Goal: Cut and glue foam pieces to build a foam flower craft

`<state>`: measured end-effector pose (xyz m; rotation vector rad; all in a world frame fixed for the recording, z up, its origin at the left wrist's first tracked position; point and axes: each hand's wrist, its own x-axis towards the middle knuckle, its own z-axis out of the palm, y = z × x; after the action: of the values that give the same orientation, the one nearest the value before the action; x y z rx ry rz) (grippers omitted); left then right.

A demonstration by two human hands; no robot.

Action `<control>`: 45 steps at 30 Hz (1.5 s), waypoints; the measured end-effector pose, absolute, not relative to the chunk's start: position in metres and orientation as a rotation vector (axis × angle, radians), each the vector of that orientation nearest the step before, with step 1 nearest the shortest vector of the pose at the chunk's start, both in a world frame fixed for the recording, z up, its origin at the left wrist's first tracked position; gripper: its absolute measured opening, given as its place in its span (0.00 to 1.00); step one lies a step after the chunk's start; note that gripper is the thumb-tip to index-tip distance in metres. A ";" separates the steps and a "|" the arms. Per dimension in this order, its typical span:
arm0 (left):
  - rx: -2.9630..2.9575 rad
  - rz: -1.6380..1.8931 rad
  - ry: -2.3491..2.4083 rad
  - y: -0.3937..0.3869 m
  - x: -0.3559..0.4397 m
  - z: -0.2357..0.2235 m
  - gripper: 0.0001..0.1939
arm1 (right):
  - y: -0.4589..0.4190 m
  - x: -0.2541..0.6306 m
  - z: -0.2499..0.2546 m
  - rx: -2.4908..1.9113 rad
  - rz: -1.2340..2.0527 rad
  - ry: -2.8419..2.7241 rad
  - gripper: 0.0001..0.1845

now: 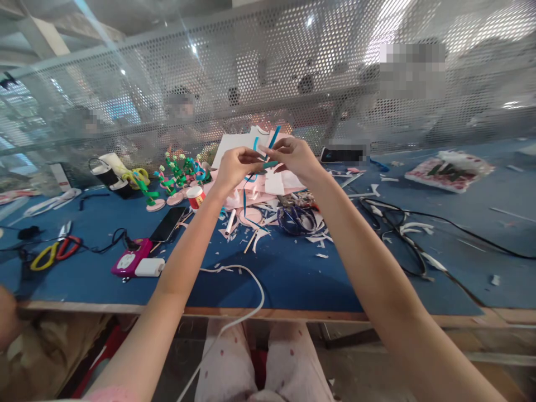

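Observation:
Over the middle of the table, my left hand (234, 167) and my right hand (297, 159) are raised close together, fingertips nearly meeting. Both are closed in a pinch on a narrow blue strip (271, 164), whose material I cannot make out. One blue end (274, 136) sticks up beside my right fingers, and a lighter blue loop rises by my left fingertips. A thin blue length (245, 202) hangs below toward the table. Fingers partly hide where these pieces join. Behind the hands lie white and pink sheets (228, 146).
Green figures on pink discs (156, 205) stand left, near a red-and-white cup (195, 197) and a phone (168, 224). Pliers (69, 247), a purple device (133, 258) with a white cable, scraps, a black cable (460, 224) and a plastic packet (450, 170) lie around. Perforated metal screen behind.

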<state>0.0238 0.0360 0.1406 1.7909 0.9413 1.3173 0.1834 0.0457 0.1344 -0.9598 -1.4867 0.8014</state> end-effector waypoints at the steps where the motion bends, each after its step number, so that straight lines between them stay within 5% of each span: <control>1: 1.730 1.304 0.943 0.036 0.024 0.141 0.16 | 0.045 0.183 0.135 -0.956 0.812 -1.484 0.21; 9: 1.419 1.270 0.954 0.028 0.029 0.146 0.05 | 0.038 0.182 0.139 -0.905 0.832 -1.474 0.19; 23: 1.419 1.286 0.899 0.030 0.030 0.143 0.05 | 0.043 0.191 0.138 -0.849 0.839 -1.460 0.20; 45: 1.782 1.335 0.925 0.018 0.033 0.142 0.37 | 0.030 0.190 0.149 -0.901 1.098 -1.264 0.04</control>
<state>0.0327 0.0176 0.1417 1.7818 0.9250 1.3345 0.1896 0.0300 0.1494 -0.9009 -1.2637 1.0979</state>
